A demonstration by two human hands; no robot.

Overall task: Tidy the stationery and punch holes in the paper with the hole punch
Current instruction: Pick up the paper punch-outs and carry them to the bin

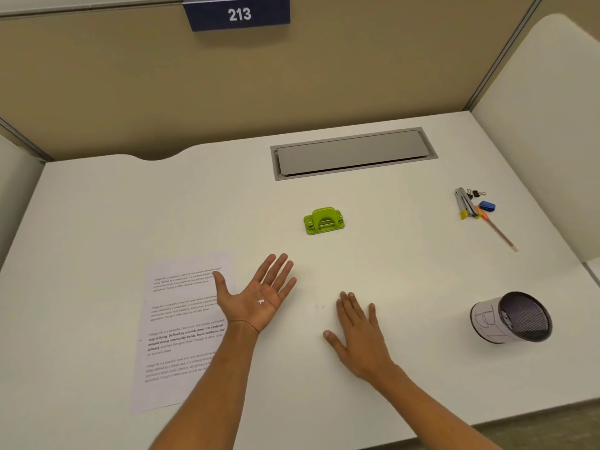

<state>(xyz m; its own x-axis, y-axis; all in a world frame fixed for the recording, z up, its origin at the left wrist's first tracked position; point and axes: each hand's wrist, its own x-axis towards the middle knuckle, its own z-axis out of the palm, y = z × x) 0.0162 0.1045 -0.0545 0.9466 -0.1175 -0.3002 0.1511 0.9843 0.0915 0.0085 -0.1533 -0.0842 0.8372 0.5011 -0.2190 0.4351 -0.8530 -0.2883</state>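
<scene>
A green hole punch (pixel 324 220) stands on the white desk (pixel 389 271), beyond both hands. A printed sheet of paper (pixel 175 329) lies flat at the left. My left hand (pixel 259 295) is held palm up beside the paper, fingers spread, with a few tiny white paper bits (pixel 260 301) resting on the palm. My right hand (pixel 357 336) lies palm down on the desk, fingers together, holding nothing. A few faint specks (pixel 319 306) lie on the desk between the hands.
At the far right lie a stapler (pixel 465 204), black binder clips (pixel 475 193), a blue sharpener (pixel 487 206) and a pencil (pixel 496 232). A mesh pen cup (pixel 511 316) lies tipped at the right. A grey cable hatch (pixel 354 153) sits at the back, partition walls around.
</scene>
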